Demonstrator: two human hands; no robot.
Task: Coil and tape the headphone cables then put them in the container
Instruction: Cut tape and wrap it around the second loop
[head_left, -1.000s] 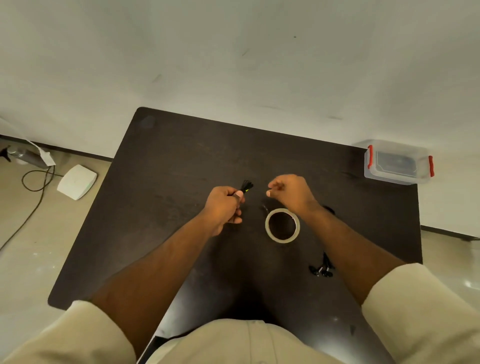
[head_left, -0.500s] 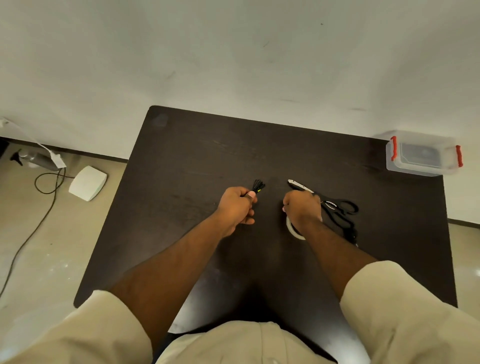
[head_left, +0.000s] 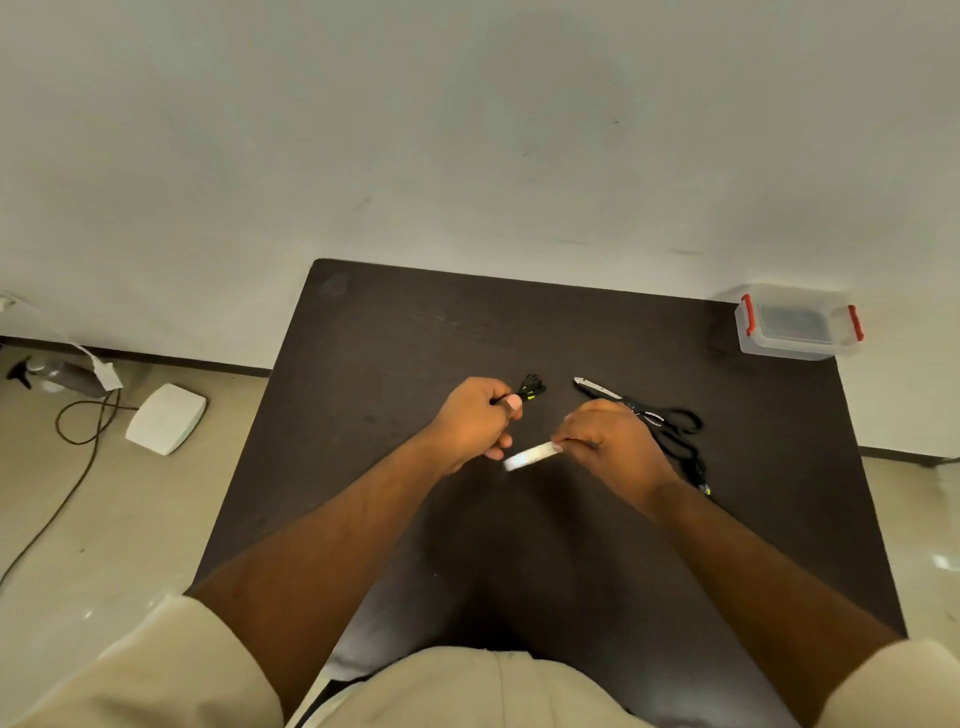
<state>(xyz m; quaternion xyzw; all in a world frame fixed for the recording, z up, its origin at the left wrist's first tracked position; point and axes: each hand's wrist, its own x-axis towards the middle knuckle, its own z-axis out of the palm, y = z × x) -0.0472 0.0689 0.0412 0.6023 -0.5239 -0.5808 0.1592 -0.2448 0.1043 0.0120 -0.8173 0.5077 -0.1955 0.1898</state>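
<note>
My left hand (head_left: 475, 423) is shut on a coiled black headphone cable (head_left: 531, 388), whose end sticks out past my thumb. My right hand (head_left: 608, 444) grips a roll of clear tape (head_left: 530, 456), lifted off the table and tilted, close to my left fingers. A second black headphone cable (head_left: 693, 467) lies loose on the dark table (head_left: 395, 338) just right of my right hand. The clear plastic container (head_left: 797, 322) with red latches stands at the table's far right corner, lid on.
Black-handled scissors (head_left: 644, 410) lie behind my right hand, blades pointing left. On the floor to the left are a white box (head_left: 166, 418), a dark cord (head_left: 78, 431) and a spray bottle (head_left: 57, 374). A pale wall runs behind the table.
My right hand came down on the tape roll, picked it up and brought it toward my left hand. The left hand kept hold of the coiled cable. The camera view shifted left.
</note>
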